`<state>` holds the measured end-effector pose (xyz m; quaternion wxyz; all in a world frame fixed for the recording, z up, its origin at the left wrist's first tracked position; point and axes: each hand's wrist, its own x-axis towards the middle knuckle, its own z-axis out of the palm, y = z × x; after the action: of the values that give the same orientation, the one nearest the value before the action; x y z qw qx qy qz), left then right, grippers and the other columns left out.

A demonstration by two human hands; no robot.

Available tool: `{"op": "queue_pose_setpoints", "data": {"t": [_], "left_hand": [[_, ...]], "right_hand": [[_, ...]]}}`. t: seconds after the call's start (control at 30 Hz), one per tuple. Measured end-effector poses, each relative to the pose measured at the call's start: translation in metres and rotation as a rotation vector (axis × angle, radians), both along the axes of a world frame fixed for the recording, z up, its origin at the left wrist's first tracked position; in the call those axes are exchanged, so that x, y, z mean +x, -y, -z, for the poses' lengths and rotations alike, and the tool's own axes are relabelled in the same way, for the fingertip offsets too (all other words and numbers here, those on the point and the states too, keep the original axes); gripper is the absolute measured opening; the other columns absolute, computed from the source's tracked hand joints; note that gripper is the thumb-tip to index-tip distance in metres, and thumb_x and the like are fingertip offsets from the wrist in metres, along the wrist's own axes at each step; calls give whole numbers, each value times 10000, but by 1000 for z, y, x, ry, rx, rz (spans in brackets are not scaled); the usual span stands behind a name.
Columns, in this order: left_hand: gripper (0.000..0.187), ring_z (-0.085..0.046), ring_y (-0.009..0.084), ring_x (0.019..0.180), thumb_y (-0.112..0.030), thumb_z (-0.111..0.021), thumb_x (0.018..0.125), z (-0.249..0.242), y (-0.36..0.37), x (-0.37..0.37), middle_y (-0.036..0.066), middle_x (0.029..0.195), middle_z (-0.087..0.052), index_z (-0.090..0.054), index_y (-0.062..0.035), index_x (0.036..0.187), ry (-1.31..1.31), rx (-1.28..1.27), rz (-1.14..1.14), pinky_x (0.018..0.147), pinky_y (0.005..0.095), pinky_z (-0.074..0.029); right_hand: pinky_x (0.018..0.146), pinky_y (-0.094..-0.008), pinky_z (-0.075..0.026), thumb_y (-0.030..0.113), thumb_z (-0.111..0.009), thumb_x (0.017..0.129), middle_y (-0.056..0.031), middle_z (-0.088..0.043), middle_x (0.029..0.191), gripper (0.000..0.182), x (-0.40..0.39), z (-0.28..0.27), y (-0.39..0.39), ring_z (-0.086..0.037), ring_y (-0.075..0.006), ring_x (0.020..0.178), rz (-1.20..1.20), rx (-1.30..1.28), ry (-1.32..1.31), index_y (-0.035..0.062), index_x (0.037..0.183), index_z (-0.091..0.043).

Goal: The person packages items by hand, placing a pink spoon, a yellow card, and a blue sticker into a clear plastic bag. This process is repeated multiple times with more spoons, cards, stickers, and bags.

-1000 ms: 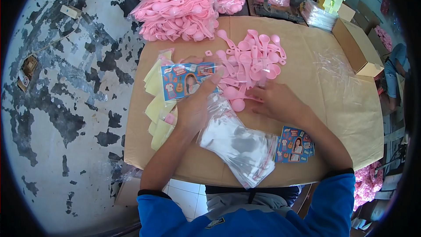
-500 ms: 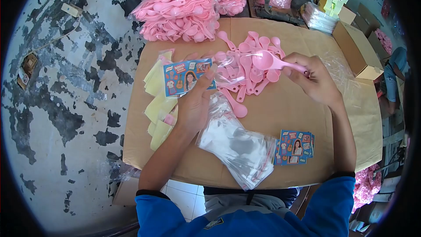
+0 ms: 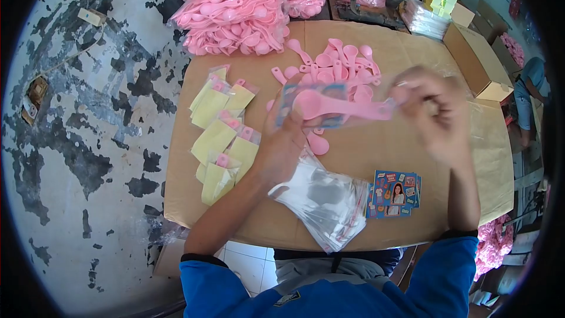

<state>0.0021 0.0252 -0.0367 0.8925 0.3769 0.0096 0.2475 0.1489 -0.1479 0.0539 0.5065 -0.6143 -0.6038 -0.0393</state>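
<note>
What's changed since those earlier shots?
The right hand took a pink spoon from the pile and brought it left, over the blue card in the left hand, which shifted right. Blur hides whether the right hand has let go. The loose bags and card stack stayed put.

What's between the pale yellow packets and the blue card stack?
The head view shows the left forearm, then a pile of clear plastic bags.

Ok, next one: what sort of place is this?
Probably a packing workshop, judging by the large bags of pink spoons by the table, plus the pile of clear plastic sleeves and the printed cards on it.
</note>
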Motion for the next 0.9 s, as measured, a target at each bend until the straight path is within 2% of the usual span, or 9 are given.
{"op": "queue_pose_setpoints", "data": {"t": [0.07, 0.17, 0.23, 0.3, 0.43, 0.5, 0.63, 0.83, 0.9], "left_hand": [[591, -426, 196, 1272, -246, -577, 946, 0, -10, 4, 120, 1390, -426, -300, -46, 1428, -29, 57, -65, 1082, 349, -328], [656, -387, 191, 1308, -267, -633, 904, -4, -12, 7, 134, 1406, -412, -308, -30, 1422, -130, 331, -134, 1101, 352, -282], [688, -374, 201, 1321, -248, -659, 878, -4, -6, 3, 140, 1407, -412, -306, -20, 1423, -116, 837, -118, 1103, 353, -275], [739, -415, 235, 1298, -212, -693, 839, -11, 8, -5, 154, 1397, -425, -297, -7, 1428, -108, 1264, -124, 1072, 345, -325], [620, -543, 201, 1146, -137, -619, 889, -4, 23, -4, 140, 1269, -533, -320, -2, 1415, -192, 1181, -32, 953, 295, -425], [540, -535, 159, 1122, -144, -585, 916, -9, 15, -11, 114, 1217, -558, -367, 1, 1388, -332, 940, 224, 936, 281, -425], [403, -549, 99, 1027, -189, -516, 970, -20, 8, -22, 67, 1143, -588, -454, -5, 1325, -260, 925, 422, 861, 253, -448], [337, -633, 121, 885, -193, -413, 1018, -29, 10, -19, 61, 1087, -596, -475, -5, 1291, -252, 581, 133, 762, 250, -508], [365, -667, 195, 884, -171, -374, 1022, -27, 9, -20, 114, 1115, -608, -420, 4, 1339, -301, 600, 80, 750, 263, -530]], "right_hand": [[420, -228, -269, 24, -594, 868, 7, -526, 536, 36, 6, -14, 10, -389, -21, 454, 67, 125, 46, 25, 868, -630], [412, -219, -297, 9, -570, 872, 6, -565, 551, 61, -3, -25, 14, -438, -19, 449, 157, -84, 121, 17, 860, -629], [421, -203, -370, 16, -562, 880, 2, -615, 586, 74, -19, -22, 7, -521, -33, 458, 152, -193, 14, 0, 843, -624], [440, -195, -316, 14, -584, 874, 2, -605, 656, 53, -26, -9, -1, -453, -11, 494, 77, -185, -112, 2, 879, -635], [517, -190, -377, 17, -604, 872, -28, -640, 794, 83, -32, 0, -13, -477, -22, 578, -117, -27, -455, 2, 940, -649], [574, -204, -425, 14, -607, 873, -38, -647, 839, 112, -32, -5, -22, -522, -40, 634, 79, 96, -302, -2, 979, -641], [630, -223, -474, 2, -626, 861, -42, -660, 889, 182, -10, -1, -14, -586, -62, 697, -5, -268, -244, 2, 1043, -621], [632, -238, -477, -17, -679, 799, -62, -655, 929, 231, -22, -2, -18, -618, -101, 743, 5, -354, -266, 58, 1016, -651], [641, -266, -487, 13, -708, 771, -61, -641, 904, 221, -16, 11, -29, -615, -153, 768, 137, -46, 163, 75, 980, -670]]}}
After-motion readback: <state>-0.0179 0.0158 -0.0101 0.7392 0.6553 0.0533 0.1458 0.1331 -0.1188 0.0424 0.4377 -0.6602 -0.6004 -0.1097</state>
